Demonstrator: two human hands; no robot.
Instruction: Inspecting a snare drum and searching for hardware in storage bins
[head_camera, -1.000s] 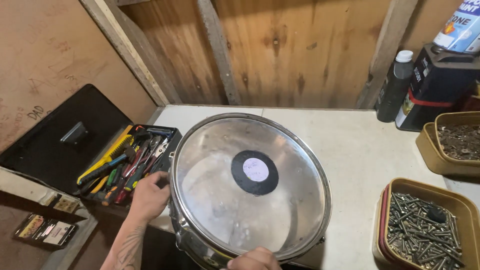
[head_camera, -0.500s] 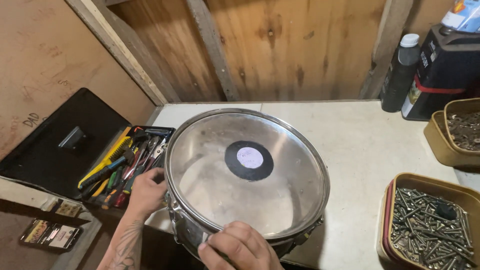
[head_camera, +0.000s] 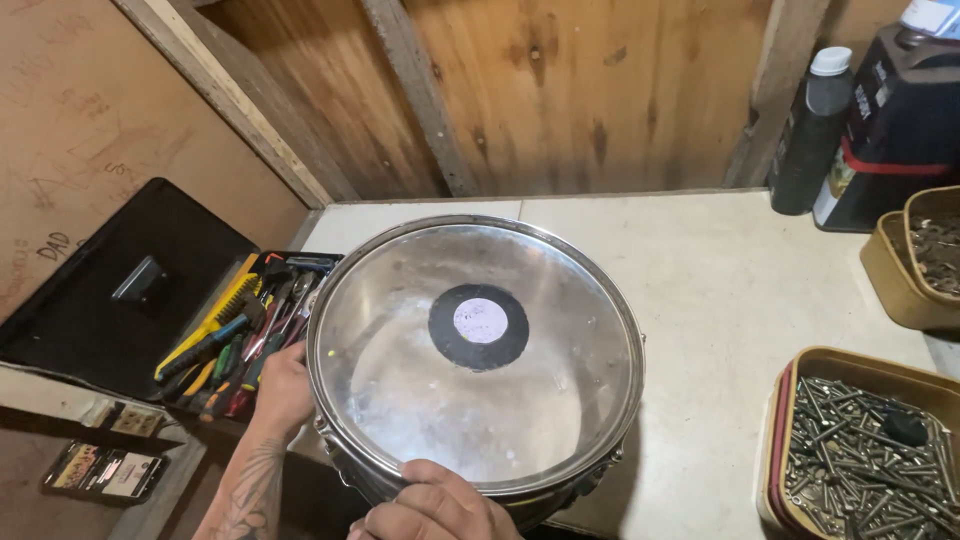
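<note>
Drum (head_camera: 475, 355): lies flat on the counter (head_camera: 720, 290) at its near left corner, clear skin facing up, black dot in the middle; round, so no long axis.
Left hand (head_camera: 283, 390): grip curled against the drum's left rim.
Right hand (head_camera: 430, 505): grip folded over the near rim.
Toolbox (head_camera: 240, 335): open, just left of the drum.

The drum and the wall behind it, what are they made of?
The drum has a shiny rim that looks like polished metal, since it glints. Its top looks like thin clear plastic film: you can see through it, with a dark round patch in the middle. The wall looks like bare wood, brown with grain and knots.
</note>
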